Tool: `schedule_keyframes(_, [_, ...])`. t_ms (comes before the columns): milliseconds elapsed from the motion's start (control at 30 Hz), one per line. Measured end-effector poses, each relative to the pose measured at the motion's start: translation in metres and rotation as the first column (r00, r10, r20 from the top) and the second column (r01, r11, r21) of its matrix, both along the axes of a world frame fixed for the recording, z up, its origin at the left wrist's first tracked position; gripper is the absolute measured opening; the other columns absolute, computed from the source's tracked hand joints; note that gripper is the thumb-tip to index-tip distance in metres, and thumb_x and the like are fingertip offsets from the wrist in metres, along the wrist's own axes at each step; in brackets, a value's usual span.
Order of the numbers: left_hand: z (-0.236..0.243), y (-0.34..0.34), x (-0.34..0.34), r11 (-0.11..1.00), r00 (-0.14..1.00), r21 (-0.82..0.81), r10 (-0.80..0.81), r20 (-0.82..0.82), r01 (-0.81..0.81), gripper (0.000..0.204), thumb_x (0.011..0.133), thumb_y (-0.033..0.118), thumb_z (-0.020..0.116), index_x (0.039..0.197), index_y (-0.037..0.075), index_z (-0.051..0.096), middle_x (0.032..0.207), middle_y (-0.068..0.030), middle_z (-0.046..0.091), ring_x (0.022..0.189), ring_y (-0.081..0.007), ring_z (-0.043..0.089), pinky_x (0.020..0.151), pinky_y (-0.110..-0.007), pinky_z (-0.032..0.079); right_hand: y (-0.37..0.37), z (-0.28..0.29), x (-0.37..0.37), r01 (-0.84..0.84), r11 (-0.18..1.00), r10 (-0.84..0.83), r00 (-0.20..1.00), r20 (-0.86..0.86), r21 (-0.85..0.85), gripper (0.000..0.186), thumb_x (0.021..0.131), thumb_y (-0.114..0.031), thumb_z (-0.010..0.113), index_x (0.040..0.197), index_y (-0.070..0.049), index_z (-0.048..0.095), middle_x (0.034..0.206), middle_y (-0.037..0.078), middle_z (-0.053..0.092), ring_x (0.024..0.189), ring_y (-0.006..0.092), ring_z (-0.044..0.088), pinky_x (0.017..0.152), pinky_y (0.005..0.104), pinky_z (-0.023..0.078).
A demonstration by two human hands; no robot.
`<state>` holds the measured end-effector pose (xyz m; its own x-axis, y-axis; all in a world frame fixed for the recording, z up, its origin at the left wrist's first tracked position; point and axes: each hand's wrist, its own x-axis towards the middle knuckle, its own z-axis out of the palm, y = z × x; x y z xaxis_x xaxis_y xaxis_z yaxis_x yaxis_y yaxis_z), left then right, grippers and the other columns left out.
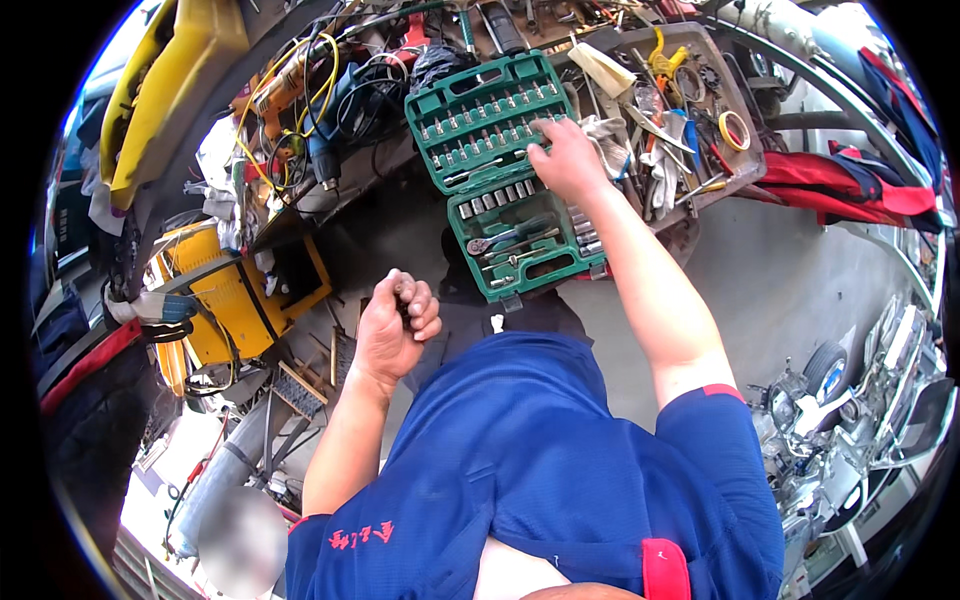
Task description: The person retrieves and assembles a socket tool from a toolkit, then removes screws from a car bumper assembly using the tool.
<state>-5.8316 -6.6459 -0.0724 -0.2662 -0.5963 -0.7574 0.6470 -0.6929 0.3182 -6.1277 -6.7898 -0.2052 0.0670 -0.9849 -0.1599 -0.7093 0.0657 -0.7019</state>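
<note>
Just ahead of our blue shirt [540,430], on its left side, our left hand [394,335] is curled into a fist; a dark patch shows within the fingers, and we cannot tell whether it is a held thing or shadow. Well out to that hand's left stands a yellow metal box [240,300]. Between our two hands, to the right of the left one, is the lower half of an open green tool case [545,270], holding a ratchet [480,245] and a row of silver sockets [495,200]. Farther out, our right hand [572,162] reaches over the case's upper half, thumb and forefinger narrowly apart at the rows of bits [460,155]; we cannot tell whether they grip one. To this hand's right, a white glove [663,185] and a roll of tape [735,131] lie in a cluttered tray [754,168]. Well to its left, past the case, a blue power drill [322,160] lies among cables. Beyond it, up and to the right, lies a yellow-handled tool [663,60].
</note>
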Motion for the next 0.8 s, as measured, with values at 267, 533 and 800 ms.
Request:
schedule_keyframes(267, [-0.025, -0.047, -0.012, 0.999, 0.995, -0.02, -0.027, -0.101, 0.025, 0.04, 0.108, 0.038, 0.047, 0.076, 0.014, 0.046, 0.067, 0.0006, 0.042, 0.057, -0.0111, 0.036, 0.05, -0.025, 0.032, -0.028, -0.02, 0.017, 0.192, 0.981, -0.192, 0.964, -0.186, -0.017, 0.047, 0.085, -0.029, 0.07, 0.126, -0.005, 0.064, 0.119, 0.019, 0.063, 0.113, 0.0391, 0.062, 0.099, 0.0465, 0.051])
schedule_keyframes(533, [-0.032, -0.078, -0.003, 0.998, 0.988, -0.041, -0.042, -0.146, 0.037, 0.037, 0.109, 0.035, 0.044, 0.079, 0.013, 0.041, 0.071, -0.0012, 0.043, 0.059, -0.011, 0.038, 0.052, -0.025, 0.034, -0.048, -0.026, 0.014, 0.323, 0.921, -0.357, 0.924, 0.138, 0.22, 0.028, 0.085, -0.022, 0.077, 0.103, -0.001, 0.076, 0.092, 0.012, 0.076, 0.083, 0.0207, 0.072, 0.081, 0.032, 0.056])
schedule_keyframes(800, [-0.018, -0.09, 0.004, 0.999, 0.983, -0.014, -0.048, -0.176, 0.046, 0.038, 0.108, 0.036, 0.045, 0.076, 0.015, 0.042, 0.068, 0.0003, 0.042, 0.058, -0.0114, 0.037, 0.05, -0.025, 0.032, -0.029, 0.023, 0.029, 0.337, 0.918, -0.38, 0.589, 0.713, 0.211, 0.025, 0.101, -0.019, 0.068, 0.121, -0.003, 0.067, 0.092, 0.002, 0.073, 0.082, 0.0082, 0.066, 0.073, 0.0219, 0.052])
